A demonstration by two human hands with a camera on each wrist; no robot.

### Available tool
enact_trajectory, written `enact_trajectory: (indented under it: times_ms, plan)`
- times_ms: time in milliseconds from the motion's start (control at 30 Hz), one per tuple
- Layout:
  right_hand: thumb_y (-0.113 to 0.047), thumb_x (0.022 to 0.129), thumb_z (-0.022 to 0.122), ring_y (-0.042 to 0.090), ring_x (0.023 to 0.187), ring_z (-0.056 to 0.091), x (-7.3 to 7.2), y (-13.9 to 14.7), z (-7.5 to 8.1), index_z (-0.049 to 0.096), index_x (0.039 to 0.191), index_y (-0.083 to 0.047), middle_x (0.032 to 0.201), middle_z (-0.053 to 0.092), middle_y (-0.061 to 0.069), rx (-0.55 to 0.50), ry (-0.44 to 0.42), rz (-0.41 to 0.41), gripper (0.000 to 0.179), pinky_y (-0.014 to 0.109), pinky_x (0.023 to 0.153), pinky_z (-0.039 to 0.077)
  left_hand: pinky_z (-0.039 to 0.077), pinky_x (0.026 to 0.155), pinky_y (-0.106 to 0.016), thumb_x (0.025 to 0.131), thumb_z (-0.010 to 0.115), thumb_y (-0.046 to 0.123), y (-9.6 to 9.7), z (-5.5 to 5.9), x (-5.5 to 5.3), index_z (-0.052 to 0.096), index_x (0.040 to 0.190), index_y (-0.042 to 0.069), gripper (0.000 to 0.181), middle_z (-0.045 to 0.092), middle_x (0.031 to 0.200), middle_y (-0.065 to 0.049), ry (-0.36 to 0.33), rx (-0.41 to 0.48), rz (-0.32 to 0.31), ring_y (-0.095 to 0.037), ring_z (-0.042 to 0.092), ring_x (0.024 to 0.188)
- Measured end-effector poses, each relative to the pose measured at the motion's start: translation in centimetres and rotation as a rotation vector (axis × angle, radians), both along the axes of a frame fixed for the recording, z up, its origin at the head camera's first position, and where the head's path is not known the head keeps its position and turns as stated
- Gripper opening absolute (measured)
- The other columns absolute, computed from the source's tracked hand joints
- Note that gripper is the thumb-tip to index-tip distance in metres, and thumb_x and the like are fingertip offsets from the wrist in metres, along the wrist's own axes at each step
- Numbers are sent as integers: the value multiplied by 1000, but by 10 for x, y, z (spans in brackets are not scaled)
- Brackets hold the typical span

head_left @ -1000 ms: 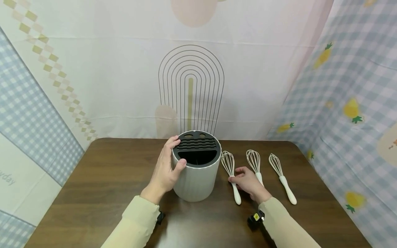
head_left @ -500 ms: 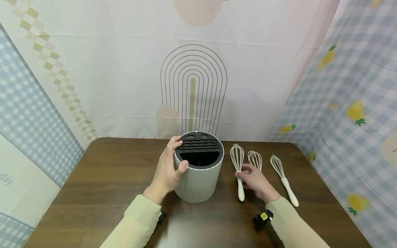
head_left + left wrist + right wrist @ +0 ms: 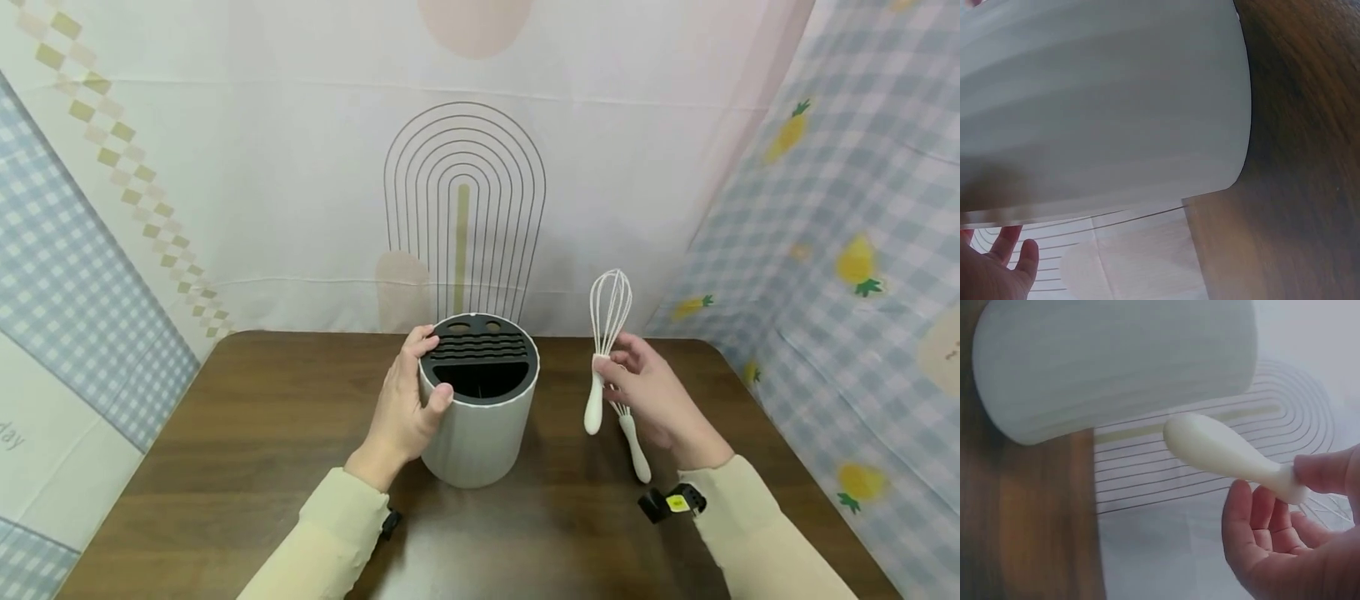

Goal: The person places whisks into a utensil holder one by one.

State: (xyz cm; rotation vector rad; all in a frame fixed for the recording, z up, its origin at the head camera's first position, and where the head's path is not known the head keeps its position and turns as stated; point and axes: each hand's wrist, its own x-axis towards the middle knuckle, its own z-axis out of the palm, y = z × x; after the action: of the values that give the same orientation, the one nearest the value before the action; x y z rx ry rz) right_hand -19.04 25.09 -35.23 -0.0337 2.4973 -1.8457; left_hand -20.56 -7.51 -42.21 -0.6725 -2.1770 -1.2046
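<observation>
Head view: the left hand (image 3: 400, 410) grips one holder (image 3: 476, 442) at its rim; the right hand (image 3: 654, 390), apart, pinches one whisk (image 3: 595, 398) above the table (image 3: 247, 450), where a second whisk (image 3: 634, 446) lies partly hidden.

got a dark brown wood-grain table (image 3: 277, 433) with rounded far corners and soft glare (image 3: 472, 550) toward the near edge. backed by creased white cloth (image 3: 300, 175) printed with nested arch lines (image 3: 438, 217), an olive bar (image 3: 462, 250), pink blobs (image 3: 474, 25), a diagonal checker strip (image 3: 142, 172). flanked by blue-white checks (image 3: 67, 258): lettered white panel (image 3: 60, 408) at left, yellow fruit prints (image 3: 856, 260) at right.
</observation>
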Motion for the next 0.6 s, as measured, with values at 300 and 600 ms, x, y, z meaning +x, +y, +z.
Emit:
enact_trajectory:
  times_ms: [300,600]
  plan:
    - [-20,97,59,18,100,57,7,-11,25,34,142,-10,115,53,8,-297,122,39,52,30,83,52,33,105,-49,90,33,70,-1,0,-3,37,139,11,77,34,152,1,-1,16,-13,-22,34,137]
    - [-9,97,57,17,96,60,6,-29,39,36,133,-8,108,58,7,-537,187,111,41,36,84,53,34,104,-51,90,33,70,0,1,-2,35,141,13,76,31,153,3,-31,29,-28,-22,33,137]
